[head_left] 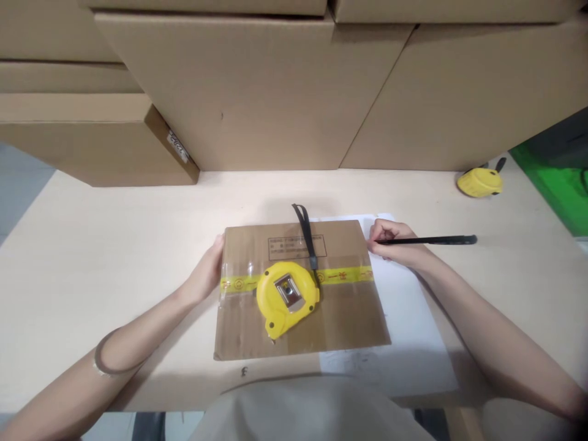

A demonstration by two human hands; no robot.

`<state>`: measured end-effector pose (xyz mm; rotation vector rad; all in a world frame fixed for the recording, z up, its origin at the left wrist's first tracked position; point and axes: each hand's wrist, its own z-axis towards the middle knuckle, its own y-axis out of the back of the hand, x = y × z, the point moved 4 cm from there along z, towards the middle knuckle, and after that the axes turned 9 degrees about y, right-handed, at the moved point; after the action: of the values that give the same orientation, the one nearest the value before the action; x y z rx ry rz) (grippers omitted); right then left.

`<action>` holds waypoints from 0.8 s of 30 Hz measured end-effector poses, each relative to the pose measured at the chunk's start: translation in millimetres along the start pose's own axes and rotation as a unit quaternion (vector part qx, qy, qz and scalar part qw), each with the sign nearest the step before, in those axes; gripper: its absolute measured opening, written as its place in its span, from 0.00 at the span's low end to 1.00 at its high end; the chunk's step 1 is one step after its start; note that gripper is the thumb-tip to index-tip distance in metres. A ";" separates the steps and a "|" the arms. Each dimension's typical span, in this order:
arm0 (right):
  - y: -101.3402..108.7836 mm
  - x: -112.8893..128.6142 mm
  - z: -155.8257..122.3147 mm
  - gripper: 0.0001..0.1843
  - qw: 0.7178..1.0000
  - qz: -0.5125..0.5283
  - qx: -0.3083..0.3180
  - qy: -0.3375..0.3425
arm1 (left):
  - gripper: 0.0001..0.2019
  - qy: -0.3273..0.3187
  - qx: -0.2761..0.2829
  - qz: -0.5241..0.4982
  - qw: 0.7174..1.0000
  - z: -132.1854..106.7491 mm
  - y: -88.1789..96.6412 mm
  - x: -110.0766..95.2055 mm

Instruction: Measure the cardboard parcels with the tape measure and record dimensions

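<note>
A small brown cardboard box (349,318) lies in front of me, with yellow tape across it and a printed label frame near its far edge. On top of it rests a yellow tape measure (287,300), its black wrist strap stretching toward the box's far side. My left hand (213,267) holds the box's left side, most of its fingers hidden from view. Beside the right edge, my right hand (390,239) is closed around a black pen (441,240), whose long end points right. White paper (413,331) lies partly under the box and beneath my right hand.
Large cardboard boxes (257,92) are stacked along the back of the table (114,245). A flatter box (92,147) with a handwritten label stands at the back left. Another yellow tape measure (480,182) sits at the back right, near a green surface (555,184).
</note>
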<state>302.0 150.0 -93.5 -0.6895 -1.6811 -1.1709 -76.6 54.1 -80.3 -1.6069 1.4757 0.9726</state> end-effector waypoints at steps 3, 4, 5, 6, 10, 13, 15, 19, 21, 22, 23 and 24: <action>-1.6 1.7 -1.0 0.17 1.000 0.006 0.005 -0.009 | 0.32 -0.002 -0.021 0.026 0.999 1.1 3.0 2.1; -1.7 2.2 -1.3 0.18 1.000 0.007 0.002 -0.011 | 0.32 -0.006 -0.022 0.038 0.999 1.7 4.0 2.9; -1.8 2.4 -1.6 0.18 1.000 0.007 0.000 -0.014 | 0.33 -0.012 -0.023 0.053 0.998 2.2 5.1 3.5; -2.0 2.3 -1.8 0.18 1.000 0.007 -0.001 -0.017 | 0.33 -0.017 -0.024 0.067 0.997 2.7 6.2 3.8; -2.2 -0.1 -1.9 0.18 1.000 0.010 0.001 -0.024 | 0.33 -0.044 -0.008 0.128 0.991 3.6 7.8 2.1; -1.8 -1.1 -1.7 0.19 1.000 0.007 -0.003 -0.028 | 0.30 -0.060 0.012 0.158 0.986 2.9 5.8 -1.7; -2.0 -0.3 -1.8 0.19 0.999 0.002 0.001 -0.034 | 0.29 -0.064 0.020 0.168 0.983 2.1 4.1 -3.9; -2.2 1.9 -1.9 0.19 0.999 -0.010 0.007 -0.043 | 0.27 -0.087 0.040 0.173 0.980 0.3 0.7 -7.7; -1.7 1.8 -1.7 0.19 0.999 -0.012 0.007 -0.042 | 0.27 -0.100 0.049 0.172 0.979 0.0 -0.2 -8.8; -1.4 1.4 -1.5 0.20 0.999 -0.013 0.006 -0.039 | 0.27 -0.104 0.051 0.172 0.978 0.1 -0.3 -9.1; -1.1 0.8 -1.3 0.21 0.999 -0.013 0.005 -0.036 | 0.26 -0.104 0.052 0.174 0.978 0.4 -0.2 -9.0; -0.8 -0.1 -1.1 0.22 0.999 -0.012 0.004 -0.032 | 0.26 -0.102 0.052 0.177 0.977 0.8 0.1 -8.7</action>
<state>301.7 148.7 -93.8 -0.7102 -1.7519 -1.1692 -77.2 58.6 -72.8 -1.1525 1.6679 1.1973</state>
